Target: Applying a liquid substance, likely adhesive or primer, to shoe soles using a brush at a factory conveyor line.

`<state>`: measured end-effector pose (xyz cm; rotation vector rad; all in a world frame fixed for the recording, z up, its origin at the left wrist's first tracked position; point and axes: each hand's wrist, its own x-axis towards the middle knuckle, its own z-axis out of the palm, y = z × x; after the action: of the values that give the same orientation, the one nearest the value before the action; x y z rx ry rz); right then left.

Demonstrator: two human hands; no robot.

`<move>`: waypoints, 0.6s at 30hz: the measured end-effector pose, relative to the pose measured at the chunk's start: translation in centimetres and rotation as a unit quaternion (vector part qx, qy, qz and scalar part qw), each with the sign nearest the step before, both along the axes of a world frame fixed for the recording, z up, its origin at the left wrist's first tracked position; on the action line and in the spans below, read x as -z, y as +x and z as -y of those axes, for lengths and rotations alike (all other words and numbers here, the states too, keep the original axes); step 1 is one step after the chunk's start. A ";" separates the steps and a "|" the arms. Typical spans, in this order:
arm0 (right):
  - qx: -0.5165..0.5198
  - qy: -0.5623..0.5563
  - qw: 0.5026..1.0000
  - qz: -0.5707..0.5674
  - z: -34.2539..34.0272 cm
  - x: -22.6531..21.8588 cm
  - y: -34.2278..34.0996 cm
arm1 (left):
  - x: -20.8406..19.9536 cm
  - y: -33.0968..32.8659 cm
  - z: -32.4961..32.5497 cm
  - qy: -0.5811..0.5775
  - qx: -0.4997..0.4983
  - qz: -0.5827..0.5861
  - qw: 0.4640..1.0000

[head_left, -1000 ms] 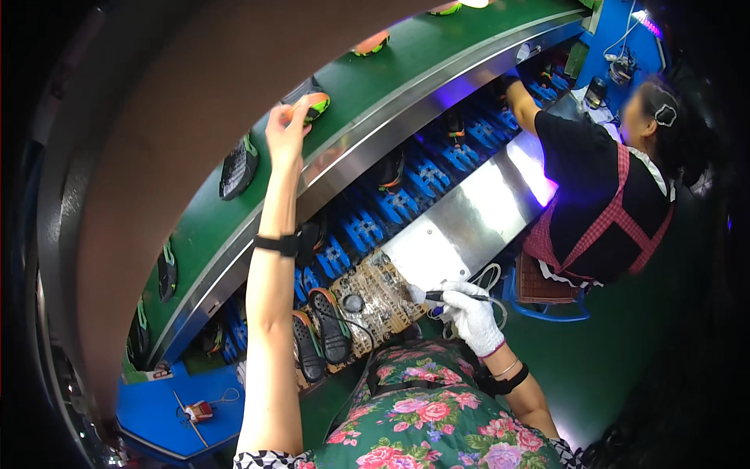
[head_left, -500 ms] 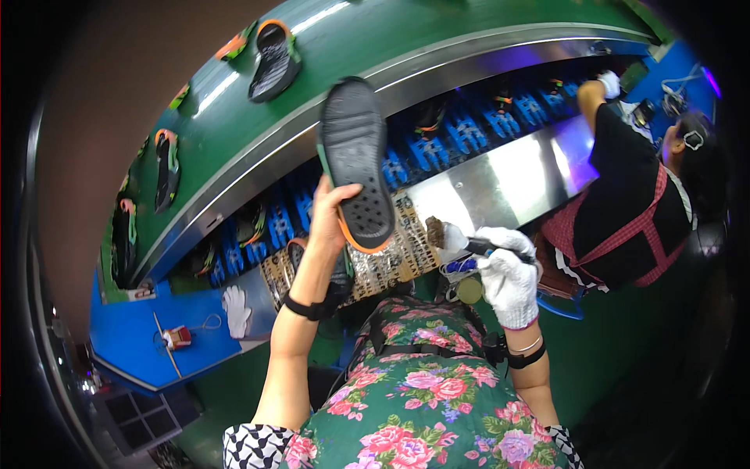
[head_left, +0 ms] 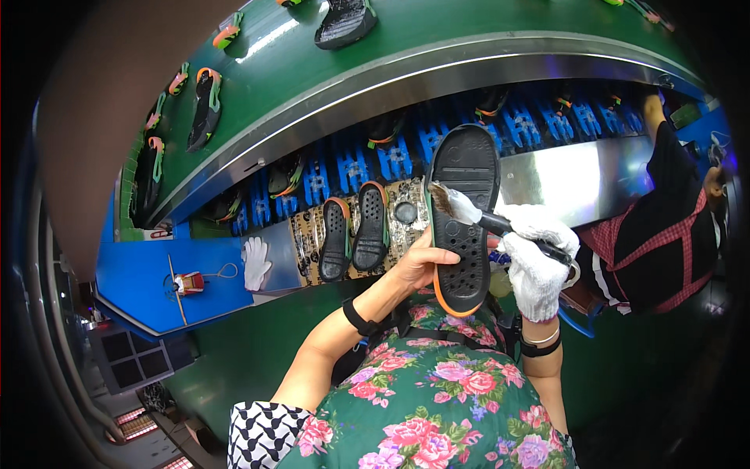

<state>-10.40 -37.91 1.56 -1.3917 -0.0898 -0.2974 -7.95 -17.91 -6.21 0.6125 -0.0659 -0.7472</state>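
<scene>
My bare left hand [head_left: 417, 264] grips a black shoe sole [head_left: 469, 164] with an orange and green rim, its thumb pressed on the perforated heel half. The sole is held up in front of me with its inner face showing. In my right hand [head_left: 539, 262], covered by a white knit glove, is a brush [head_left: 492, 223] with a dark handle. Its brown bristles lie over the left edge of the sole; whether they touch it I cannot tell. Left of my left hand, two soles [head_left: 336, 238] [head_left: 371, 227] rest on a taped cardboard sheet [head_left: 307, 234].
Behind the bench runs a row of blue holders [head_left: 316, 181], some carrying soles. Beyond a metal rail [head_left: 328, 100], more soles lie on a green conveyor belt [head_left: 469, 23]. A white glove [head_left: 255, 264] lies at the left. A co-worker [head_left: 664, 234] works close on my right.
The sole has moved right and toward me, under the brush, which is now over its edge. My view has shifted, and two soles on the cardboard are now uncovered.
</scene>
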 end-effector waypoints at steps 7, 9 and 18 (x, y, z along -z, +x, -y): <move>0.001 -0.086 0.991 0.099 -0.5 -1.0 1.3 | -2.5 0.9 2.3 -0.320 -0.017 -0.249 0.914; -0.004 -0.126 0.983 0.136 -0.3 -0.8 1.7 | -2.1 1.3 2.1 -0.242 -0.050 -0.187 0.951; 0.076 -0.390 0.875 0.277 0.9 -2.4 3.3 | 0.4 0.7 3.5 -0.244 -0.146 -0.069 0.956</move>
<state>-7.13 -38.83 4.00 -2.0800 -0.6357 -0.8561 -7.23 -21.43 -6.66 0.0926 -0.0284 -0.4571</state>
